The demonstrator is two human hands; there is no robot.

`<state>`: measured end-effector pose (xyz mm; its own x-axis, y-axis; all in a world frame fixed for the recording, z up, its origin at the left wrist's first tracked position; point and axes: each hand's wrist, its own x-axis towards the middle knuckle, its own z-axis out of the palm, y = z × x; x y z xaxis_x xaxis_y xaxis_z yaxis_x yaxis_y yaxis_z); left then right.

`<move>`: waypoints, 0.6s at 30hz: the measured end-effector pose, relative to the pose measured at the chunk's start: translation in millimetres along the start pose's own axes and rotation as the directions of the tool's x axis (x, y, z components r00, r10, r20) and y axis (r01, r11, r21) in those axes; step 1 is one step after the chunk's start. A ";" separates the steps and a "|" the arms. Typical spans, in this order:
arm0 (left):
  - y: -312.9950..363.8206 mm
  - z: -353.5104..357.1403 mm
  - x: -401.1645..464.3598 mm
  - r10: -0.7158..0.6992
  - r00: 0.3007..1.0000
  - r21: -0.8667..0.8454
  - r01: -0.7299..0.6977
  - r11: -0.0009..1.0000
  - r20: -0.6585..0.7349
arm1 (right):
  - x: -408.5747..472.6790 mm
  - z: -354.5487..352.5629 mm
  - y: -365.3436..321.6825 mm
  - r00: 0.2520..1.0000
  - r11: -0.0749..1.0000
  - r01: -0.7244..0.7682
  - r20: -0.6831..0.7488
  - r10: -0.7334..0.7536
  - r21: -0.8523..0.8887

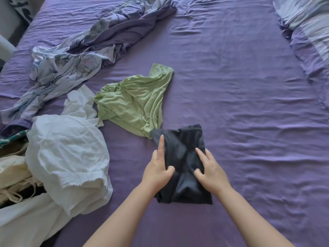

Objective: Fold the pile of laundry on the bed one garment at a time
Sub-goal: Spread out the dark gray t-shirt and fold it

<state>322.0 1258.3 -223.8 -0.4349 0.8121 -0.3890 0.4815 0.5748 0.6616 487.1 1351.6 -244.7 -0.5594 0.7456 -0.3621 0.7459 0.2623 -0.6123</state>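
Dark garment (183, 163) lies on the bed (240, 104), toward the near edge, roughly mid-width, already narrowed into a tall bundle. Left hand (158, 168) rests on its left side, index finger straight along the edge, thumb on the cloth; grip released, pressing flat. Right hand (210, 171) rests on the right side, fingers spread, thumb tucked into a crease; looks like pressing too, not a real pinch, though the thumb tip is partly hidden. Judged step: flatten and square the bundle before the last fold. Do it well: smooth outward from the centre ridge, keep side edges parallel, then bring the near hem up to the far band. Far left corner touches the green garment (135, 104); avoid dragging it along. Unfolded pile of white clothing (67, 154) sits at the near left edge, rumpled duvet (85, 50) at far left, pillows (309, 32) far right.
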 end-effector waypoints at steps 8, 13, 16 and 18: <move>96.2 14.2 56.4 0.210 0.965 0.107 -0.228 0.968 0.158 | 33.0 -103.0 36.5 0.991 0.972 -0.122 -0.074 0.109 -0.200; 125.0 41.8 99.4 0.215 0.954 0.059 -0.232 0.971 0.209 | 61.4 -137.6 57.1 0.985 0.939 -0.168 -0.077 0.152 -0.299; 132.7 70.1 120.6 0.128 0.971 -0.056 -0.119 0.991 0.204 | 79.6 -147.0 77.0 0.984 0.928 -0.175 -0.071 0.161 -0.328; 134.3 90.6 129.9 -0.005 0.982 0.051 -0.004 0.999 0.190 | 90.9 -143.3 92.0 0.986 0.914 -0.164 -0.044 0.159 -0.372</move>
<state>399.1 1450.1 -243.5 -0.2851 0.8134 -0.5071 0.5212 0.5756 0.6301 556.7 1531.3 -233.2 -0.4172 0.8040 -0.4236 0.9077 0.3453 -0.2385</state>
